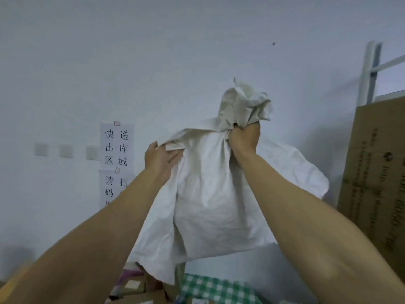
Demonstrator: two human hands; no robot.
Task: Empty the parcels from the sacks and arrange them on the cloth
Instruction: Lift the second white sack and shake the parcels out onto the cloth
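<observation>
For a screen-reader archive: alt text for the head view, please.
A white sack is held up before a pale wall: the right hand grips its bunched top, the left hand an edge. Below, parcels and a green checked cloth.

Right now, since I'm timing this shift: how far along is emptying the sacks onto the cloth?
Done: some parcels already lie below, beside the green checked cloth. In hand: the left hand and right hand grip a white sack raised above them, its lower end hanging limp. Left: arranging the parcels on the cloth. Whether this sack is empty, or others remain, cannot be seen.
</observation>
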